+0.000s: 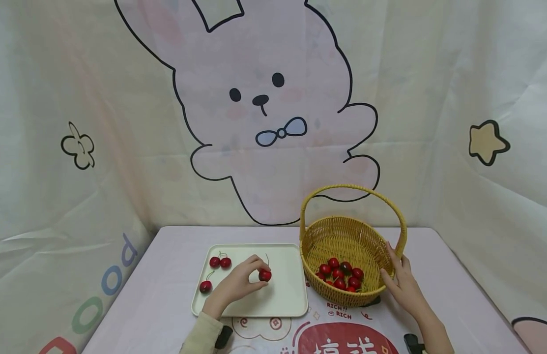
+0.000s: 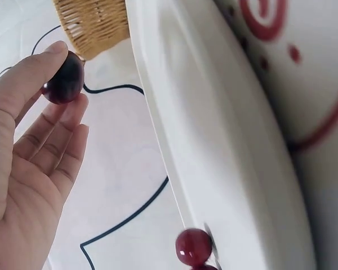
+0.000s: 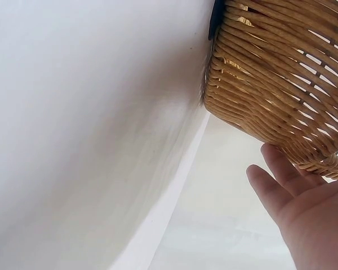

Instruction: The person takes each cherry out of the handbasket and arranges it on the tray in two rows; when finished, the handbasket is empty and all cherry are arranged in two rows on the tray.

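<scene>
My left hand (image 1: 242, 281) pinches a red cherry (image 1: 265, 275) by its sides, stem up, above the cream tray (image 1: 282, 300). In the left wrist view, that cherry (image 2: 67, 79) looks dark between thumb and fingertips. Two cherries (image 1: 220, 262) lie side by side at the tray's far left, with another cherry (image 1: 205, 286) nearer. My right hand (image 1: 403, 285) holds the right rim of a yellow wicker basket (image 1: 317, 241), thumb over the edge and fingers outside near the handle. Several cherries (image 1: 338, 274) lie together inside. In the right wrist view, some fingers (image 3: 270, 191) extend loosely below the wicker.
The basket's tall arched handle (image 1: 353, 187) rises above the table's back edge. A dark object (image 1: 371, 302) shows partly under the basket. The white table cover (image 1: 136, 305) has a red printed patch (image 1: 344, 339) at the front. Printed cloth walls stand behind and on both sides.
</scene>
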Tool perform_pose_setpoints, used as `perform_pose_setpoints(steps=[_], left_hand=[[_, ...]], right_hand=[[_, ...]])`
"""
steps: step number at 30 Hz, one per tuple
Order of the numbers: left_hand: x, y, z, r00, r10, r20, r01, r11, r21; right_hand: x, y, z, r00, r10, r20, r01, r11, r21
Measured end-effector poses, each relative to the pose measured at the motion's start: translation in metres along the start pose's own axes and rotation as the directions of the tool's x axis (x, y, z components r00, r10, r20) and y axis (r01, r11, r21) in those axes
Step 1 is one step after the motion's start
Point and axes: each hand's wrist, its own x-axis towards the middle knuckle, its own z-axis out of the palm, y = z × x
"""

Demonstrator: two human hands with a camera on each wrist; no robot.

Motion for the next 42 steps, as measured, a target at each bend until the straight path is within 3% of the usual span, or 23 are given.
perform_pose_setpoints(steps=[7,14,21,24,29,36,42], left_hand=[[-0.018,-0.01,-0.009,1.0,-0.028,-0.008,0.028,1.0,0.007],[-0.032,-0.018,-0.021,0.995,-0.099,-0.017,0.099,0.995,0.005],[-0.043,-0.027,-0.031,0.993,-0.08,-0.082,0.086,0.994,0.069],[-0.046,-0.029,-0.035,0.991,-0.103,-0.084,0.11,0.99,0.084],[-0.052,-0.033,-0.041,0.979,-0.187,-0.082,0.196,0.973,0.12],[-0.062,-0.042,-0.046,0.974,-0.21,-0.083,0.221,0.962,0.158],[-0.069,-0.045,-0.051,0.951,-0.299,-0.077,0.306,0.943,0.13]], right_hand=[[0.0,0.0,0.0,1.0,-0.006,-0.002,0.006,1.0,0.003],[0.001,0.002,0.002,1.0,-0.01,-0.007,0.01,1.0,0.002],[0.001,0.002,0.002,1.0,-0.011,-0.007,0.011,1.0,0.0],[0.001,0.002,0.002,1.0,-0.016,-0.009,0.016,1.0,0.0],[0.001,0.003,0.002,1.0,-0.017,-0.009,0.017,1.0,0.002],[0.001,0.004,0.003,1.0,-0.015,-0.004,0.015,1.0,0.002],[0.002,0.003,0.001,1.0,-0.006,0.007,0.006,1.0,0.006]])
